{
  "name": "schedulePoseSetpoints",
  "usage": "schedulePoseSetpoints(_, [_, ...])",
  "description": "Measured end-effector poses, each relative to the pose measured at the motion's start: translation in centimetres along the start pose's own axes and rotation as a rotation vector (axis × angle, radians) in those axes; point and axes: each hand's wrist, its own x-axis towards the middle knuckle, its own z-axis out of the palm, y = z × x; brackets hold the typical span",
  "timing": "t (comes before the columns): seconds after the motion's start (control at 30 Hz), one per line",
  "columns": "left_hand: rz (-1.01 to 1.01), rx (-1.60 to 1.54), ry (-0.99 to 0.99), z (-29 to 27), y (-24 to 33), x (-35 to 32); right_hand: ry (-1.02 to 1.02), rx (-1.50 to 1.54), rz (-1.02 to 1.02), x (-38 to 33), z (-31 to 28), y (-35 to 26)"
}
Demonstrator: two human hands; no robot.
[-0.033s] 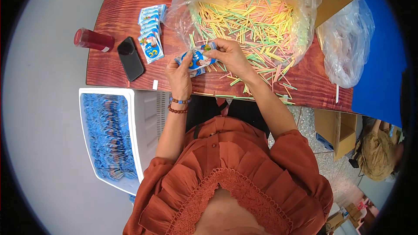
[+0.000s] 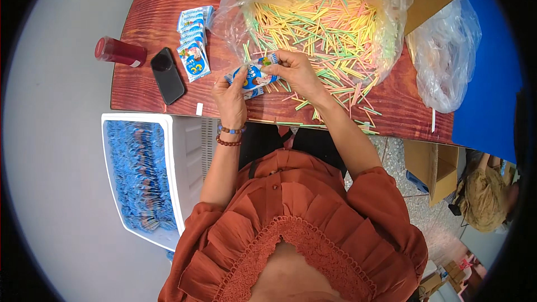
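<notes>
Packet (image 2: 257, 81) of blue-and-white printed film lies between both hands, right of the black smartphone (image 2: 168, 76). Left grip (image 2: 229, 100) is clamped on its left end, right grip (image 2: 301, 75) on its right end. It looks light and pliable, its film probably slippery, its unseen filling perhaps brittle; pinching the crimped end seams should spare the middle. Farther right of the smartphone, thin pastel sticks (image 2: 324, 28) fill a clear plastic bag (image 2: 232, 14). Overlapping packets (image 2: 193, 61) lie above-right of the smartphone on the wooden surface (image 2: 142, 22); a white bin (image 2: 190, 151) stands below it.
</notes>
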Motion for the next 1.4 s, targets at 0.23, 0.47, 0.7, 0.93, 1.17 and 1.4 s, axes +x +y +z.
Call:
schedulePoseSetpoints(0.23, [-0.001,-0.044,0.024,-0.3,-0.8,0.2,-0.009,-0.146,-0.041,-0.2,-0.6,-0.6])
schedulePoseSetpoints(0.47, [-0.106,-0.115,0.049,0.1,-0.3,0.2,0.026,0.123,-0.159,-0.8,-1.9,-3.3])
schedulePoseSetpoints(0.7, [-0.091,-0.114,0.009,0.9,-1.3,0.2,-0.196,-0.567,-0.454,-0.8,-2.1,-2.9])
schedulePoseSetpoints(0.93, [-0.065,-0.025,0.012,0.7,-1.2,-0.3,-0.368,-0.339,-0.202,-0.4,-5.3,-3.2])
schedulePoseSetpoints(1.17, [-0.041,0.014,0.031,0.7,-1.0,-0.2,0.22,-1.463,-0.43,6.5,-10.7,-3.5])
schedulePoseSetpoints(1.4, [-0.068,0.016,0.06,0.0,-0.4,-0.2,0.03,-1.833,-0.482,9.9,-11.2,-2.7])
